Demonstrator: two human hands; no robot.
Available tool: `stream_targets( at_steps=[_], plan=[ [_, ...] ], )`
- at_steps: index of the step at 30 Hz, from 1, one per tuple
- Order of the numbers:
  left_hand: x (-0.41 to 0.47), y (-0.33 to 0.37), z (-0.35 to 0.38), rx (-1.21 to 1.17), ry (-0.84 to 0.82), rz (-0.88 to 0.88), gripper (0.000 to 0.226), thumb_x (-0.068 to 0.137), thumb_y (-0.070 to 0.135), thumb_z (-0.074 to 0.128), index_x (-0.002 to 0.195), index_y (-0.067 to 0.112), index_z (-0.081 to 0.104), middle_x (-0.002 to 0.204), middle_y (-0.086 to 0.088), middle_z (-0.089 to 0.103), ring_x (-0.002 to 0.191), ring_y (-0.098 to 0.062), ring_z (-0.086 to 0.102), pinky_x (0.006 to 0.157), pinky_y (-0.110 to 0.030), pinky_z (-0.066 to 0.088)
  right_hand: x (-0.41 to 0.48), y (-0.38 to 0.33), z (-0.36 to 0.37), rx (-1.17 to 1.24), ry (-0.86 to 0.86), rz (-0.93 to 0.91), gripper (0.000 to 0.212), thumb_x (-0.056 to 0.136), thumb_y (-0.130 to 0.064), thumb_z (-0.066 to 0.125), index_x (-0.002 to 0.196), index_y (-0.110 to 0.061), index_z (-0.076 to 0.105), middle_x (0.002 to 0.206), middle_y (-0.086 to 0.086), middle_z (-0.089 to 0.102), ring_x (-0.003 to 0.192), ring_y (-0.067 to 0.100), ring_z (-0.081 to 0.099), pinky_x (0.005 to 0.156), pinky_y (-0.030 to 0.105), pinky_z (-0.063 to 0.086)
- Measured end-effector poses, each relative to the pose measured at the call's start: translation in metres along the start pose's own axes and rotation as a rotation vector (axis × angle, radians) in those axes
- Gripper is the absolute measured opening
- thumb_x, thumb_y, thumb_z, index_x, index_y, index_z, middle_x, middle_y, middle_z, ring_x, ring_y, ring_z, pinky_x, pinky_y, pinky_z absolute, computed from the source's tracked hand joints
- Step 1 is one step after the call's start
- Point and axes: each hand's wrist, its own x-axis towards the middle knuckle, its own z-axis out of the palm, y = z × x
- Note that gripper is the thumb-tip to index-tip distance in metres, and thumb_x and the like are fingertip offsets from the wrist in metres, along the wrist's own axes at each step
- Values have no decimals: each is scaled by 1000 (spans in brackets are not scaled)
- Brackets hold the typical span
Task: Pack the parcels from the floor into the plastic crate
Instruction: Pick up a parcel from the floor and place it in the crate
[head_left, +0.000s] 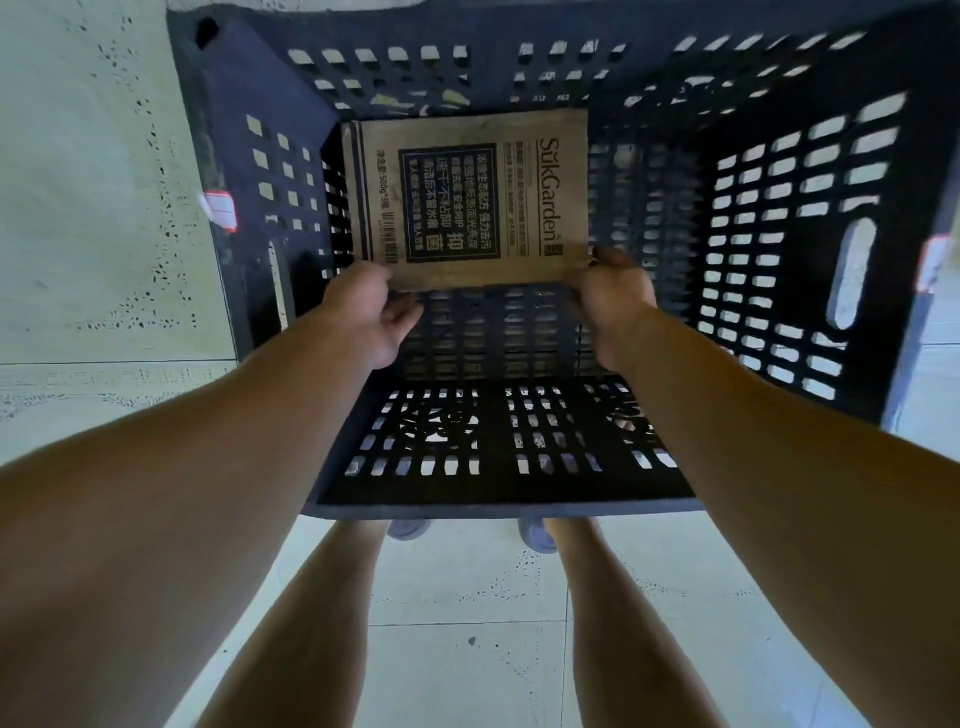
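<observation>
Left hand (371, 312), right hand (613, 301), grip on carton (467, 197)

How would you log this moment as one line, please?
cardboard box inside plastic crate | right hand grips near-right corner | left hand at near-left corner, grip unclear

— What kind of place?
— Storeroom or packing area, it seems: bare speckled tile floor (104, 234) left of the left hand (363, 312), a slatted crate (779, 260) around it, a printed carton (519, 130) just beyond.
</observation>
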Motion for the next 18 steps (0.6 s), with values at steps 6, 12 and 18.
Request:
stream_targets(
  at_steps=[6,12,18],
  plan=[
    [-16,-3,-2,-97,8,61,27,93,6,51,119,9,58,109,-11,69,97,-19,69,87,-30,57,-13,-4,4,-148,-101,-51,33,98,-11,40,123,-24,57,106,0,62,85,12,59,64,22,46],
    [-26,-17,-6,-63,-13,86,26,93,10,52,119,12,57,104,-9,70,91,-18,71,82,-30,58,-15,9,-5,-200,-139,-134,35,96,-15,44,124,-33,57,110,-5,63,95,15,60,70,26,47],
    [-115,-26,-11,69,-84,126,17,96,13,49,108,13,60,114,-6,67,103,-18,64,94,-36,50,-92,-21,-41,-208,-144,-173,27,93,-16,50,112,-30,64,107,-7,66,96,13,63,81,31,53]
  ],
)
